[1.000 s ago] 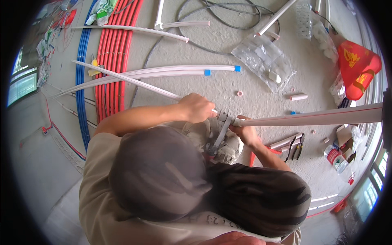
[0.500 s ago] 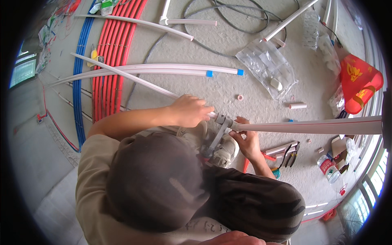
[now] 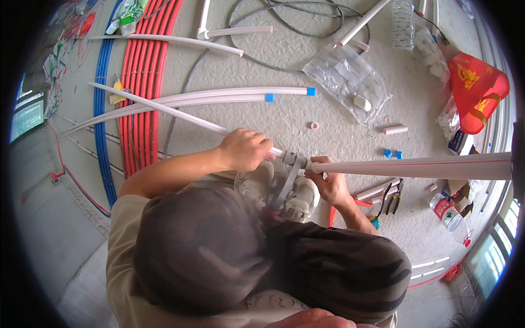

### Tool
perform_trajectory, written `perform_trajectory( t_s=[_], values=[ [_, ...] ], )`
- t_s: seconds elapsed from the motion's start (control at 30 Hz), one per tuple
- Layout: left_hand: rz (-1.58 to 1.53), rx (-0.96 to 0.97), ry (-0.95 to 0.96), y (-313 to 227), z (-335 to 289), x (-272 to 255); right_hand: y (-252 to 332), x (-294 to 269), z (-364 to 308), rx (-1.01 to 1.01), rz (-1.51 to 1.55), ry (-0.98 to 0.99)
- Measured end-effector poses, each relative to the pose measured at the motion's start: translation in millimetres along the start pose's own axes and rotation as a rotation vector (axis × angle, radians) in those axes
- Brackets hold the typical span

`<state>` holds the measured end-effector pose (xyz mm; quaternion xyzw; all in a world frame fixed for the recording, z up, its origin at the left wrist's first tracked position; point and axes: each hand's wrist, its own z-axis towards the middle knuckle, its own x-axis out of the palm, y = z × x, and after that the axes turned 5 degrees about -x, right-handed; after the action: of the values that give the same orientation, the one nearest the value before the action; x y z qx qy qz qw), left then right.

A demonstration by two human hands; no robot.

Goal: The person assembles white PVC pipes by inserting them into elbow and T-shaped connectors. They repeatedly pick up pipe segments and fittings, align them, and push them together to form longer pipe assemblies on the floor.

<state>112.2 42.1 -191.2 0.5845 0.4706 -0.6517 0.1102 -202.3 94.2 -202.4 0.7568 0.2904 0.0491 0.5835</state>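
Observation:
My left hand point(image 3: 245, 150) is closed around a long white pipe point(image 3: 191, 121) that runs off to the upper left. My right hand point(image 3: 330, 183) grips the near end of another white pipe point(image 3: 415, 167) with a thin red line, which stretches to the right edge. Between the two ends sits a pipe-welding iron point(image 3: 289, 180), its grey round heads in line with the pipes. Its flat metal plate slants down between my shoes point(image 3: 304, 198). The iron's lower part is partly hidden by my knees. Whether each pipe end is inside its head cannot be made out.
Red pipes point(image 3: 146, 71) and blue pipes point(image 3: 101, 82) cross the floor at left. Blue-capped white pipes point(image 3: 235, 97) lie ahead, near a grey cable point(image 3: 262, 63). At right are a plastic bag point(image 3: 350, 79), pliers point(image 3: 395, 198), a bottle point(image 3: 448, 213) and a red bag point(image 3: 476, 90).
The view has shifted, moving the floor items slightly left in the picture. Both hands keep their grips on the pipes, and the iron stays between them.

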Motion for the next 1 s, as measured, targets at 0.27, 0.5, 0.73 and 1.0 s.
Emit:
perform_trajectory(
  t_s=[0.27,0.5,0.73,1.0],
  values=[
    [0.019,-0.063,-0.064,38,-36,-36,-7,0,-25,0.039,0.104,-0.039],
    [-0.003,0.003,-0.187,-12,10,-65,-12,-12,-16,0.081,0.126,0.0],
    [-0.153,0.066,-0.175,-43,26,-101,-22,-55,-46,0.326,0.221,-0.157],
    [-0.09,0.187,-0.203,-87,53,-115,85,-91,-53,-0.129,0.284,-0.377]
  ],
)
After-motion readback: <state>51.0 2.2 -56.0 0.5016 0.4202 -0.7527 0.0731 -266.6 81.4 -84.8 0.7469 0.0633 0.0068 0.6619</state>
